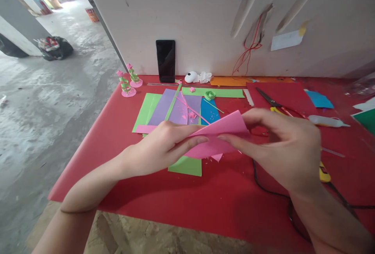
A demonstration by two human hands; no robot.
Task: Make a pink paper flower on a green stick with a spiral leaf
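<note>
A folded sheet of pink craft paper (225, 142) is held up above the table between both hands. My left hand (164, 144) pinches its left part, thumb below the upper edge. On the other side, my right hand (284, 144) grips the right end between thumb and fingers; some fingertips are hidden behind the sheet. Beneath lie a purple sheet (164, 107), a green sheet (187, 166) and a blue sheet (207, 111). Thin pink strips (186, 107) and a small pink paper star (192, 115) rest on the purple sheet.
Scissors (271, 101) and a glue bottle (328, 121) lie to the right, near a yellow-handled tool (324, 172) with a black cord. A phone (166, 60) leans on the wall. Two small pink-and-green paper ornaments (125, 86) stand at the back left corner. A green coil (210, 95) sits behind.
</note>
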